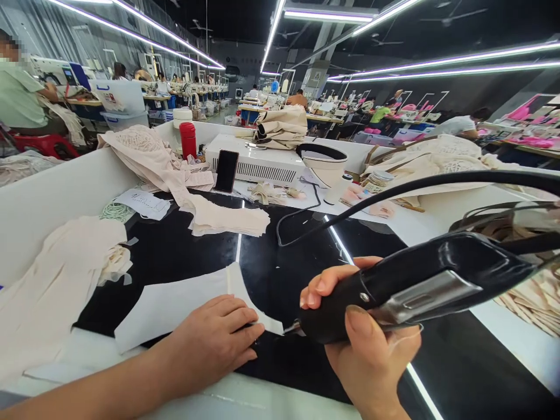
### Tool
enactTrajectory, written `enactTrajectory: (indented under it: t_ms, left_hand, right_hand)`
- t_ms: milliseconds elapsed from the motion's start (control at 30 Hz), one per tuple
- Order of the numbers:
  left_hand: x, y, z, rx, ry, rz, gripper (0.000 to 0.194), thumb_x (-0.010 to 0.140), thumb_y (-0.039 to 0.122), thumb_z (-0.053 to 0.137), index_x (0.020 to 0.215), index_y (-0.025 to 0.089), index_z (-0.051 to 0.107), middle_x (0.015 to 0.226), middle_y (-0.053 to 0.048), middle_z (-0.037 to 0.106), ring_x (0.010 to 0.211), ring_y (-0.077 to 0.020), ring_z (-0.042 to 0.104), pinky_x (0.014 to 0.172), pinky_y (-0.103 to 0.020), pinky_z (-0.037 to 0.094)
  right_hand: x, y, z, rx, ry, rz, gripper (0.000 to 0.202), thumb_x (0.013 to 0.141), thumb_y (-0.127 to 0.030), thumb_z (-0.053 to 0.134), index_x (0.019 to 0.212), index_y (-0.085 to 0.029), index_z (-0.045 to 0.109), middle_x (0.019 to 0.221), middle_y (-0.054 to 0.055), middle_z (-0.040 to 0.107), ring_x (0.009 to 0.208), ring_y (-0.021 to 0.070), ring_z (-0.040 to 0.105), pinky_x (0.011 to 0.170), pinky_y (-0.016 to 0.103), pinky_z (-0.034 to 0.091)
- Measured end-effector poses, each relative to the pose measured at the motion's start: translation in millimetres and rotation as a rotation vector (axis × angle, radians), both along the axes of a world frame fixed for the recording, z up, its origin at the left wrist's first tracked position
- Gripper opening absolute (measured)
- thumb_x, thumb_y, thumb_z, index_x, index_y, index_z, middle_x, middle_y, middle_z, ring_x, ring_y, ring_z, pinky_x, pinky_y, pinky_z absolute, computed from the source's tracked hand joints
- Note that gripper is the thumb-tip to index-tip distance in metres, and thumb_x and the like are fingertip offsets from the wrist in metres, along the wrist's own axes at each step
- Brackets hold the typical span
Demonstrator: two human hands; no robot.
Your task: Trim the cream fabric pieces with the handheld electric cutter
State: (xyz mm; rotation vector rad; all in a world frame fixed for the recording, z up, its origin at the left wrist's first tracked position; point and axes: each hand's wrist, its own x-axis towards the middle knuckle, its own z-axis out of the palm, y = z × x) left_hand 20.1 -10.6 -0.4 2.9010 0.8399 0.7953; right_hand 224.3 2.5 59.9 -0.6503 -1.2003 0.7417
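My left hand (pixel 214 338) lies on a white curved fabric piece (pixel 175 303), its fingers stretched out and pressing near the narrow right end. A narrow cream strip (pixel 230 280) runs across this piece near its top. My right hand (pixel 367 344) is wrapped round a black corded hand tool (pixel 411 280) with a metal lever on its side. The tool's thin metal tip (pixel 295 328) points left and meets the right corner of the fabric piece; whether it presses into the edge I cannot tell. Beneath is a glossy black board (pixel 280 280).
Cream fabric stacks lie at the left (pixel 48 291) and behind the board (pixel 227 216). Farther back stand a phone (pixel 226 171), a red bottle (pixel 188 140) and a white box (pixel 254 157). The tool's black cable (pixel 394 189) arches to the right. Several people sit at sewing machines beyond.
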Motion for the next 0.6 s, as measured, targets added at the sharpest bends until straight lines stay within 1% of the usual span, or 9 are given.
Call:
enactTrajectory:
  t_ms: [167,300,467,600]
  left_hand:
    - [2.8,-1.1,-4.6,-0.032,-0.032,-0.001,0.025,0.099,0.028,0.071,0.119,0.014,0.065,0.113,-0.005,0.069,0.105,-0.0232,0.065,0.100,-0.037,0.055]
    - [4.9,-1.3,-8.3,-0.035,-0.070,0.005,0.025,0.097,0.027,0.074,0.117,0.014,0.065,0.111,-0.004,0.069,0.104,-0.0224,0.064,0.100,-0.037,0.054]
    - [6.8,-1.3,-11.0,-0.017,-0.091,0.019,0.022,0.101,0.029,0.068,0.118,0.015,0.064,0.111,-0.004,0.069,0.104,-0.0212,0.064,0.100,-0.036,0.053]
    - [8.0,-1.0,-13.1,0.008,-0.063,0.020,0.022,0.104,0.031,0.064,0.119,0.015,0.064,0.112,-0.005,0.068,0.106,-0.0211,0.063,0.102,-0.035,0.051]
  right_hand:
    - [-3.0,1.6,9.0,-0.009,0.032,-0.011,0.038,0.082,-0.040,0.084,0.112,-0.027,0.064,0.075,-0.003,0.068,0.056,0.0161,0.063,0.050,0.031,0.057]
    - [-10.8,9.5,15.7,0.013,0.097,-0.024,0.037,0.078,-0.039,0.085,0.108,-0.026,0.066,0.072,-0.004,0.069,0.053,0.0153,0.062,0.047,0.029,0.056]
    - [-24.6,20.1,15.0,-0.002,0.095,-0.016,0.037,0.078,-0.037,0.084,0.108,-0.026,0.064,0.071,-0.005,0.069,0.051,0.0143,0.062,0.047,0.029,0.057]
    - [-29.6,21.7,12.1,-0.003,0.059,-0.026,0.035,0.081,-0.037,0.081,0.108,-0.026,0.061,0.071,-0.006,0.068,0.052,0.0143,0.062,0.047,0.029,0.055]
